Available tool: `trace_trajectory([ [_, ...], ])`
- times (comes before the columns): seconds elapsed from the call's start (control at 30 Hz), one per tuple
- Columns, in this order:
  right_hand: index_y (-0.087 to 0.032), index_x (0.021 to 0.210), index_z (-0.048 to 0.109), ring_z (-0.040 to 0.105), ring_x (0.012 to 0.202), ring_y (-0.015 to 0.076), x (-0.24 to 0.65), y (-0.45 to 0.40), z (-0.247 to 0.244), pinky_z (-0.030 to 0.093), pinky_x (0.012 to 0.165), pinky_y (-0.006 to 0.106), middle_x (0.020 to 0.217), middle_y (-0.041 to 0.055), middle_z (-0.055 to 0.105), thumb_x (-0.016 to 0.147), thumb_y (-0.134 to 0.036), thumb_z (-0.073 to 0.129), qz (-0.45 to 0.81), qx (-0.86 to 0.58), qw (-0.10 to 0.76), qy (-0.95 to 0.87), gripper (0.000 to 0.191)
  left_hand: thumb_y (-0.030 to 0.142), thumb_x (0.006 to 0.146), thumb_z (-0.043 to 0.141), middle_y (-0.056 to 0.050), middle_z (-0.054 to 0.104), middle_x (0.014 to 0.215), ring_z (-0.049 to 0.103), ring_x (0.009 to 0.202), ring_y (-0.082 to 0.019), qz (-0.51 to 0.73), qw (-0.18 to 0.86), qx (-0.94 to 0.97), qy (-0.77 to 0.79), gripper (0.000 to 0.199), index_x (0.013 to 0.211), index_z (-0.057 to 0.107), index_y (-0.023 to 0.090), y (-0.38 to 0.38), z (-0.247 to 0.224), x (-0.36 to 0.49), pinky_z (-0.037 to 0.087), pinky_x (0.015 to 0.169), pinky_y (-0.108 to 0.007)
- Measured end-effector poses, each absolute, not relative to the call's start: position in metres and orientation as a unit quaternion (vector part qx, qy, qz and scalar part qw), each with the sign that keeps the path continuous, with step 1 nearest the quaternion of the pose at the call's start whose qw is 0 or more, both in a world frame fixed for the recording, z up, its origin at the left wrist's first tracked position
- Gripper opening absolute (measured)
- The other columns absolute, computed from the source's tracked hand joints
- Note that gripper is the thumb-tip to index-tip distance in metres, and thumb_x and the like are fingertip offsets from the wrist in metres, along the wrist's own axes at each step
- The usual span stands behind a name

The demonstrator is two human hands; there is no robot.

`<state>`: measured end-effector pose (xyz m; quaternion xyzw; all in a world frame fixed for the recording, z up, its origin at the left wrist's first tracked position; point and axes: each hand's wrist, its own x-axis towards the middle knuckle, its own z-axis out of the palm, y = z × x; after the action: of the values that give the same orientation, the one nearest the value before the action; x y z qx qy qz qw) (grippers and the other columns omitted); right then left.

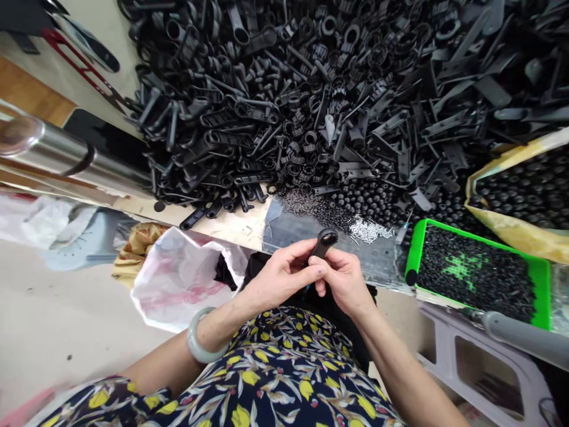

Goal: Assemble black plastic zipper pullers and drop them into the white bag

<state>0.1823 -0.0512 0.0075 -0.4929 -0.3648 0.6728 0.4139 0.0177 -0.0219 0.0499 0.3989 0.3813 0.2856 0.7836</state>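
Observation:
Both my hands meet in front of my body at the table's front edge, around one black plastic part (326, 238) with a ring-shaped end pointing up. My left hand (288, 270) has its thumb and fingers closed on the part from the left. From the right, the fingers of my right hand (341, 274) pinch the same part. Its lower end is hidden behind my fingers. Just beyond my hands lie a heap of small silver pins (370, 229) and a heap of small black rings (368, 198).
A large pile of black parts (249, 112) covers the table. At right are a green tray (412, 252) of small black pieces and a yellow-edged bag (502, 222). A steel flask (57, 148) lies at left; a white bag (164, 290) hangs below.

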Motion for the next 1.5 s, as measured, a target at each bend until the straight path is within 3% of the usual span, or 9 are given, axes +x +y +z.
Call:
trace_trajectory([
  [0.23, -0.019, 0.094, 0.078, 0.043, 0.033, 0.0066, 0.174, -0.056, -0.003, 0.032, 0.037, 0.019, 0.044, -0.0075, 0.052, 0.092, -0.049, 0.076, 0.649, -0.518, 0.436, -0.347, 0.030, 0.041, 0.092, 0.075, -0.003, 0.070, 0.086, 0.065, 0.083, -0.016, 0.328, 0.721, 0.433, 0.431, 0.037, 0.120, 0.077, 0.017, -0.026, 0.046, 0.026, 0.052, 0.082, -0.028],
  [0.37, -0.021, 0.097, 0.080, 0.046, 0.036, 0.0065, 0.176, -0.047, 0.006, 0.038, 0.035, 0.020, 0.061, -0.0031, 0.065, 0.092, -0.049, 0.075, 0.627, -0.520, 0.441, -0.377, 0.028, 0.042, 0.092, 0.076, -0.003, 0.070, 0.090, 0.065, 0.074, -0.014, 0.315, 0.765, 0.395, 0.399, 0.047, 0.134, 0.071, 0.022, -0.019, 0.042, 0.025, 0.055, 0.079, -0.030],
  [0.53, -0.031, 0.120, 0.079, 0.075, 0.101, 0.0208, 0.197, -0.035, 0.015, 0.065, 0.085, 0.034, 0.121, 0.0059, 0.076, 0.100, -0.024, 0.064, 0.342, -0.546, 0.441, -0.625, 0.026, 0.051, 0.093, 0.073, -0.010, 0.061, 0.147, 0.064, 0.125, -0.028, 0.365, 0.775, 0.318, 0.405, 0.059, 0.148, 0.058, 0.034, -0.006, 0.040, 0.000, 0.059, 0.097, -0.039],
  [0.63, -0.027, 0.137, 0.071, 0.069, 0.122, 0.0229, 0.200, -0.032, 0.000, 0.060, 0.106, 0.039, 0.134, 0.0091, 0.073, 0.104, -0.012, 0.047, 0.234, -0.525, 0.340, -0.744, 0.043, 0.049, 0.100, 0.062, -0.012, 0.068, 0.135, 0.058, 0.134, -0.030, 0.427, 0.679, 0.369, 0.470, 0.041, 0.133, 0.069, 0.026, -0.004, 0.031, -0.010, 0.055, 0.106, -0.042],
  [0.77, -0.018, 0.142, 0.066, 0.074, 0.106, 0.0256, 0.187, -0.034, -0.018, 0.064, 0.093, 0.041, 0.136, 0.0156, 0.071, 0.104, -0.009, 0.041, 0.150, -0.565, 0.207, -0.784, 0.046, 0.032, 0.097, 0.070, -0.010, 0.072, 0.127, 0.063, 0.123, -0.030, 0.403, 0.468, 0.622, 0.481, 0.030, 0.126, 0.074, 0.029, -0.007, 0.005, -0.006, 0.051, 0.112, -0.050],
  [0.93, -0.018, 0.146, 0.061, 0.068, 0.126, 0.0242, 0.198, -0.045, 0.002, 0.059, 0.103, 0.034, 0.153, 0.0140, 0.060, 0.104, -0.011, 0.044, 0.186, -0.545, 0.240, -0.782, 0.045, 0.018, 0.105, 0.052, -0.010, 0.073, 0.126, 0.068, 0.117, -0.027, 0.328, 0.271, 0.810, 0.403, 0.045, 0.148, 0.056, 0.031, -0.007, -0.024, 0.001, 0.057, 0.101, -0.050],
  [1.17, -0.024, 0.114, 0.078, 0.068, 0.076, 0.0157, 0.264, -0.017, 0.017, 0.056, 0.068, 0.030, 0.107, 0.0054, 0.075, 0.102, -0.031, 0.060, 0.156, -0.677, 0.386, -0.607, 0.022, 0.001, 0.100, 0.045, -0.010, 0.071, 0.123, 0.063, 0.119, -0.024, 0.281, 0.229, 0.885, 0.290, 0.052, 0.145, 0.058, 0.022, 0.000, -0.026, 0.017, 0.052, 0.107, -0.048],
  [1.3, -0.025, 0.114, 0.078, 0.062, 0.068, 0.0138, 0.267, -0.005, 0.017, 0.052, 0.065, 0.030, 0.101, 0.0033, 0.075, 0.102, -0.035, 0.060, 0.178, -0.674, 0.383, -0.606, 0.023, 0.015, 0.101, 0.058, -0.009, 0.071, 0.124, 0.060, 0.126, -0.026, 0.307, 0.217, 0.873, 0.310, 0.035, 0.134, 0.066, 0.023, 0.010, -0.018, 0.024, 0.042, 0.116, -0.054],
  [1.5, -0.025, 0.106, 0.075, 0.064, 0.071, 0.0153, 0.275, -0.037, 0.017, 0.053, 0.072, 0.031, 0.095, 0.0017, 0.074, 0.102, -0.036, 0.062, 0.139, -0.717, 0.348, -0.588, 0.018, 0.022, 0.101, 0.062, -0.009, 0.072, 0.101, 0.059, 0.099, -0.026, 0.307, 0.085, 0.847, 0.425, 0.021, 0.118, 0.073, 0.020, 0.061, -0.002, 0.047, 0.043, 0.084, -0.044],
])
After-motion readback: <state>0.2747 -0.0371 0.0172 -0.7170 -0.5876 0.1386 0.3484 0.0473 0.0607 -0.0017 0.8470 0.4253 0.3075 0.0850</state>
